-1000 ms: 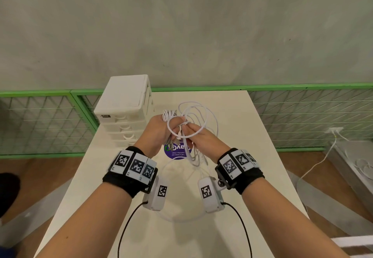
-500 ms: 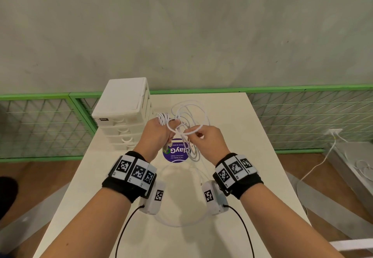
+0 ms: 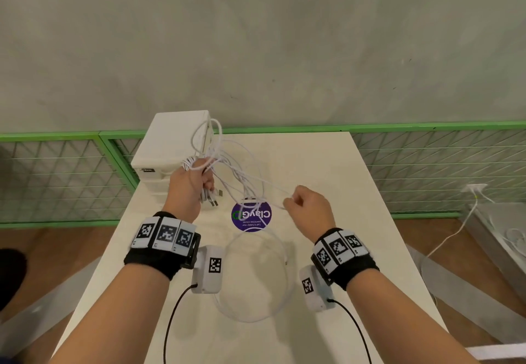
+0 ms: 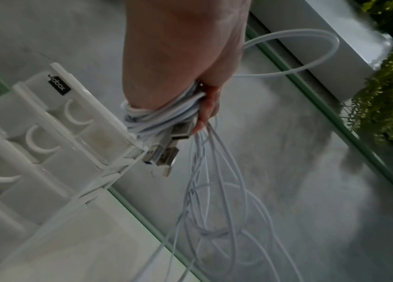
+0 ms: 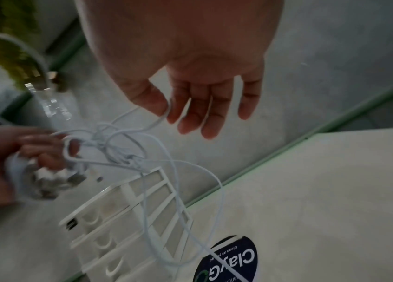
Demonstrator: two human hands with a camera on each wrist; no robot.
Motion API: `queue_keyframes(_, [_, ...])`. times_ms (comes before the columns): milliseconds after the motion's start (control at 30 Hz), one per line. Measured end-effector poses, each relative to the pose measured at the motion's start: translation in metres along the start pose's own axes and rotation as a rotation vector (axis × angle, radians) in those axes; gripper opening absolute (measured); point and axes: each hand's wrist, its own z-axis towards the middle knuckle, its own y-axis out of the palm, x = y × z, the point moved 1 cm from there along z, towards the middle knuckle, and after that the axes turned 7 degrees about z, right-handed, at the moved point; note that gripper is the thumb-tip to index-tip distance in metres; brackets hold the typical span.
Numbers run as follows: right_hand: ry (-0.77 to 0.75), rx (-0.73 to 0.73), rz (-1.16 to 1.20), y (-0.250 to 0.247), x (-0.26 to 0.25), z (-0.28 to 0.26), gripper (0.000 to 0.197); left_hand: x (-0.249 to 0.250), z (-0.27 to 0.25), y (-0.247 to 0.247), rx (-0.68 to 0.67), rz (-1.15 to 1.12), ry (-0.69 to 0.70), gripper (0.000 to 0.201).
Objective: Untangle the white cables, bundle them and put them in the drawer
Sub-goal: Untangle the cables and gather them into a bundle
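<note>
A tangle of white cables hangs between my hands above the table. My left hand grips a coiled bundle of them, and several USB plugs stick out below its fingers. It is right in front of the white drawer unit, whose drawers are closed. To the right and nearer me, my right hand pinches a single strand between thumb and forefinger. Its other fingers are loosely extended. Loops run from that strand back to the left hand.
Another white cable loop lies flat on the cream table between my wrists. A round purple sticker sits mid-table. A green mesh fence borders the table's far side. On the floor to the right, a cable trails.
My hands have drawn apart. The left hand went up and left toward the drawer unit with the bundle. The right hand moved right, drawing one strand out of the tangle.
</note>
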Motion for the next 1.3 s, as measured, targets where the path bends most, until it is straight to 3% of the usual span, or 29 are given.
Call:
queue_keyframes(67, [0.165, -0.024, 0.041, -0.004, 0.008, 0.005, 0.022, 0.0, -0.002, 0.0, 0.007, 0.045, -0.013, 0.023])
queue_keyframes(267, [0.442, -0.1, 0.149, -0.009, 0.031, 0.027, 0.012, 0.001, -0.009, 0.013, 0.006, 0.086, -0.03, 0.022])
queue_keyframes(333, [0.374, -0.098, 0.233, -0.01, 0.032, 0.028, 0.031, 0.001, -0.011, 0.016, -0.025, 0.105, 0.009, 0.02])
queue_keyframes(400, [0.184, -0.124, 0.284, -0.012, 0.022, 0.024, 0.051, 0.004, -0.012, 0.018, -0.052, 0.133, 0.056, 0.017])
queue_keyframes(500, [0.043, -0.331, 0.25, -0.019, -0.001, 0.024, 0.087, 0.008, -0.013, 0.022, -0.069, 0.25, 0.097, 0.021])
queue_keyframes(600, [-0.05, -0.403, 0.294, -0.028, -0.028, 0.03, 0.098, 0.006, -0.014, 0.026, -0.129, 0.21, 0.099, 0.025])
queue_keyframes(700, [-0.061, -0.631, 0.221, -0.018, -0.041, 0.029, 0.091, 0.0, -0.015, 0.032, -0.157, 0.207, 0.099, 0.02])
queue_keyframes(767, [-0.034, -0.672, 0.252, -0.009, -0.043, 0.027, 0.084, -0.001, -0.017, 0.036, -0.166, 0.202, 0.1, 0.018])
queue_keyframes(900, [-0.099, -0.437, 0.473, -0.005, -0.05, 0.022, 0.031, -0.003, -0.014, 0.035, -0.101, 0.099, 0.078, 0.021])
queue_keyframes(1000, [-0.14, -0.281, 0.6, -0.011, -0.05, 0.021, 0.023, -0.005, -0.007, 0.028, -0.019, 0.045, 0.058, 0.025])
queue_keyframes(1167, [-0.053, -0.281, 0.555, -0.025, -0.024, 0.022, 0.006, -0.002, 0.011, 0.01, 0.054, -0.123, -0.008, 0.032])
queue_keyframes(1300, [0.024, -0.163, 0.569, -0.027, 0.011, 0.022, 0.014, -0.005, 0.017, 0.014, 0.036, -0.166, -0.046, 0.024])
